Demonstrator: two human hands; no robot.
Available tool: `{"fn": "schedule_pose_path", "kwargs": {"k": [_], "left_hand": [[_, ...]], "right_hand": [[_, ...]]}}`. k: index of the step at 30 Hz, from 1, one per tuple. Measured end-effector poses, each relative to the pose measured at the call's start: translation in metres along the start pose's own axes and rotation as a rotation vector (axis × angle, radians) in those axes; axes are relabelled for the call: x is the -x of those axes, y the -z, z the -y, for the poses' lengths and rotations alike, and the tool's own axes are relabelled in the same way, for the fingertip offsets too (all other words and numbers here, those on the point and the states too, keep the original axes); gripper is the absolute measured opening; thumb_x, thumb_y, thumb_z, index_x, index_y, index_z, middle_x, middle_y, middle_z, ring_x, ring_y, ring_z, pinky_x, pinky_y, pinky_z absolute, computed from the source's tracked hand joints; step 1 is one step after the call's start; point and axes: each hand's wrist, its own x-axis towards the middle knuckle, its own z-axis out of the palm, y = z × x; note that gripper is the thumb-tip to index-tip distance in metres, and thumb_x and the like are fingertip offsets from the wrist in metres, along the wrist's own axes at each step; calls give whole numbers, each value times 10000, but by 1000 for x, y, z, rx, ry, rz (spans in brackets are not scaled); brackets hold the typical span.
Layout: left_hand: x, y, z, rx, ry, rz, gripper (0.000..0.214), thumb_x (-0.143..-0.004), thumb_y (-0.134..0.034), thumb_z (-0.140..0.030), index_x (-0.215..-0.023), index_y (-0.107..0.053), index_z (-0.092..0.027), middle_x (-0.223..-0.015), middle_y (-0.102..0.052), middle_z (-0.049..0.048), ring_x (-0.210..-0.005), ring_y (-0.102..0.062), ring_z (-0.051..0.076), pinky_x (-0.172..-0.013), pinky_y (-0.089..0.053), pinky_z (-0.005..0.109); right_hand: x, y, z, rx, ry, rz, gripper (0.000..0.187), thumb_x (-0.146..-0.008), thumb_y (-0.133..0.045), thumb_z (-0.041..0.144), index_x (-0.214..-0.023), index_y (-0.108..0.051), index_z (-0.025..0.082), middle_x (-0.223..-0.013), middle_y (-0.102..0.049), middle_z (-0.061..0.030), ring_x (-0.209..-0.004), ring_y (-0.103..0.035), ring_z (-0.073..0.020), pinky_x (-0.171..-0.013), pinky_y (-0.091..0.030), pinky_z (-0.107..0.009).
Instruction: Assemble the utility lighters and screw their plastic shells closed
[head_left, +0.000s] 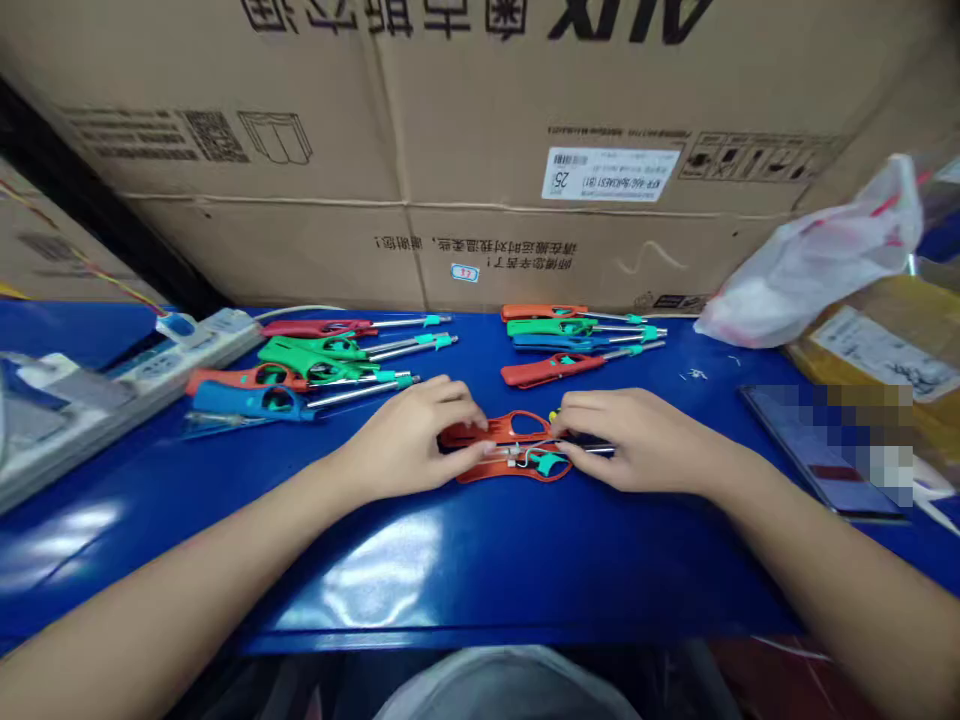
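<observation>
An orange long-nosed gas lighter (491,468) lies opened on the blue table, its two shell halves side by side. White inner parts, a thin wire and a teal trigger (550,464) show in the near half. My left hand (416,438) is closed on the lighter's left end, thumb on the near half and fingers on the far one. At the right end, my right hand (630,440) pinches around the lighter where the metal tube (596,450) begins. A small yellow piece (553,415) shows by its fingertips; whether they hold it is unclear.
Several assembled lighters lie in two groups, at left (315,350) and at back right (555,370). A power strip (135,390) runs along the left. A cardboard box (300,240) stands behind. At right are a phone (795,450), a plastic bag (810,265) and a taped parcel (885,340).
</observation>
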Motion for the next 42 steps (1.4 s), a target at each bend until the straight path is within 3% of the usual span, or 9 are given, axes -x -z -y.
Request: {"fn": "schedule_pose_path", "kwargs": {"k": [8,16,19,22,24,30,35,39,42], "left_hand": [[3,-7,-13,-23,-28,114,186,-986,-632,-353,-914,-656,-184,-911,-678,19,-827,-568,190,-751,-405,329],[2,-8,-12,18,-20,0,208,-1044,-541,-330,-1013,-677,-175,-964,-708,40,-895,-605,197,-791,-453,319],[2,-6,-13,43,3,9,238,-1049,-533,-361,-1016,-704,-199,-967,-710,37,-902,-619,197,-800,-468,320],[2,-7,-14,2,-7,45,262,-1012,-593,-428,-1077,-714,-205,-1043,-703,56,-946,-624,219,-829,-486,344],[2,-10,-15,-47,-22,70,346,-959,-660,-485,-1146,-698,-196,-1092,-698,71,-976,-627,244,-848,-498,371],[2,-18,-17,-89,-25,101,278,-984,-634,-374,-1203,-686,-210,-1118,-697,73,-993,-644,253,-847,-521,385],[3,-20,-18,-71,-35,69,261,-979,-637,-375,-1163,-704,-202,-1076,-708,71,-965,-645,247,-830,-524,382],[3,-17,-19,-89,-67,37,234,-976,-646,-350,-1149,-715,-209,-1058,-741,50,-970,-670,241,-831,-516,382],[3,-16,-18,-100,-48,10,206,-989,-628,-325,-1134,-731,-219,-1045,-762,33,-932,-692,221,-810,-522,363]], "right_hand": [[0,1,5,2,-47,130,247,-960,-632,456,-1022,-630,217,-998,-639,-14,-788,-605,-172,-665,-383,-298],[-3,2,3,-100,-157,148,344,-897,-723,516,-947,-556,219,-927,-635,11,-744,-587,-160,-641,-387,-286],[-3,1,4,-132,-173,85,290,-925,-695,480,-966,-567,222,-944,-639,3,-760,-594,-162,-650,-405,-288],[-4,-5,2,-113,-153,-80,158,-1028,-533,353,-1009,-618,221,-1031,-638,-37,-868,-617,-177,-755,-452,-306],[-7,-11,-1,-54,-132,-153,202,-1045,-482,293,-1034,-671,222,-1095,-619,-65,-933,-622,-194,-812,-468,-331],[-14,-18,-10,-58,-54,-87,120,-973,-634,275,-1021,-731,222,-1105,-587,-91,-997,-610,-236,-870,-505,-389],[-12,-18,-4,-68,-113,-104,94,-976,-601,238,-937,-665,181,-1089,-583,-100,-1004,-614,-241,-898,-522,-407],[-12,-16,-3,-58,-216,-190,164,-1006,-495,226,-942,-634,168,-1092,-550,-124,-963,-602,-256,-913,-510,-465],[-9,-10,-9,-82,-297,-255,167,-1007,-472,229,-934,-612,175,-1073,-534,-114,-902,-602,-232,-862,-523,-434]]}}
